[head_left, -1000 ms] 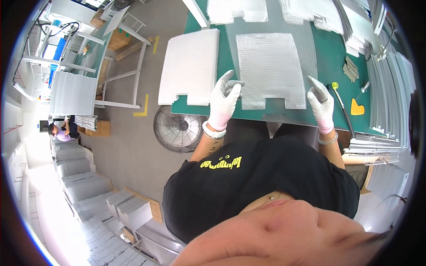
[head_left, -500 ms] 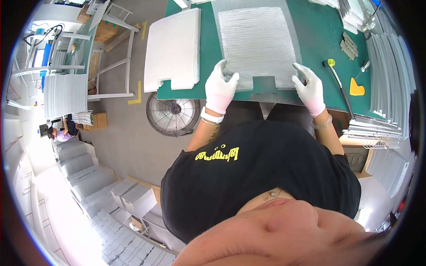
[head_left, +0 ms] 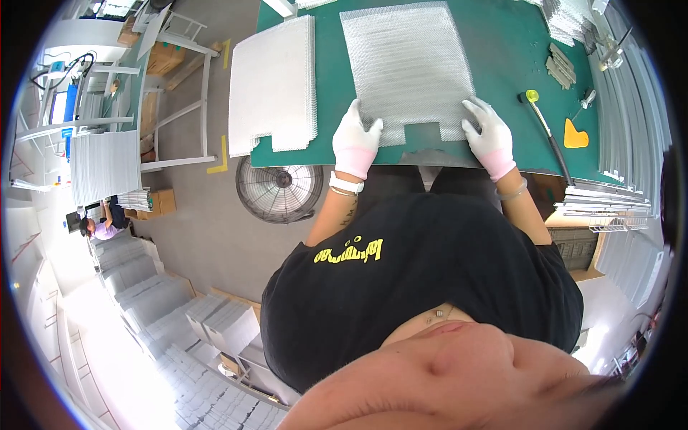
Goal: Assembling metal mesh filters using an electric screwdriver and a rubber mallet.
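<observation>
- Left hand point(head_left: 355, 141) and right hand point(head_left: 491, 137) moved in toward mesh sheet point(head_left: 410, 68) since earlier frame
- Sheet flat on tabletop point(head_left: 505, 50), near corners between the hands
- Both hands loosely spread, unclenched

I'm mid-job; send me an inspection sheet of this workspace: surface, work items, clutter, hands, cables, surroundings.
Surface: green tabletop, with a grey patch at its near edge.
Work items: notched mesh sheet lying flat; white sheet stack to its left.
Clutter: yellow-headed tool, yellow angular piece and grey strips, right of the mesh sheet.
Hands: left hand and right hand, gloved, at the mesh sheet's near corners; thumbs and fingers apart, contact unclear.
Cables: dark cables looped, upper left.
Surroundings: floor fan left; another person farther left.
</observation>
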A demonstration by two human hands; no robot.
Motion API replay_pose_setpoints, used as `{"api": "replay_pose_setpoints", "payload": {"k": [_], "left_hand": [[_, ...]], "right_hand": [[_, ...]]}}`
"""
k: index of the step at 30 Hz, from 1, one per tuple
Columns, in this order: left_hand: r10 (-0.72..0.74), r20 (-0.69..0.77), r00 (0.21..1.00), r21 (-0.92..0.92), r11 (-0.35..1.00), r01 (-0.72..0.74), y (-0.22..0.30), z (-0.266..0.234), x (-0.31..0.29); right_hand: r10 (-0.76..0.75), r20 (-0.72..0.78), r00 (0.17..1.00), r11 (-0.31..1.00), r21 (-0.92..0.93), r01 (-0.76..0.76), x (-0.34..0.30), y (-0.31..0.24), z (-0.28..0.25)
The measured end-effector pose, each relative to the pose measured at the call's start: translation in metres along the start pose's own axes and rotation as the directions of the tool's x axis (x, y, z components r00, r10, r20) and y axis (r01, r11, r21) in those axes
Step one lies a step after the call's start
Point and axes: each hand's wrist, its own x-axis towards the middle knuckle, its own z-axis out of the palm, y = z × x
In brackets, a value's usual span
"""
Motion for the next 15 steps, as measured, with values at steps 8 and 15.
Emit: {"api": "replay_pose_setpoints", "payload": {"k": [8,15], "left_hand": [[0.018,0.001,1.000,0.034,0.999,-0.018,-0.002,0.003,0.001],[-0.038,-0.024,0.999,0.260,0.965,0.043,0.020,-0.018,0.010]], "right_hand": [[0.080,0.100,0.992,0.994,-0.087,-0.072,0.004,-0.001,-0.001],[0.248,0.206,0.947,0.923,-0.347,-0.166,0.021,-0.011,-0.031]]}}
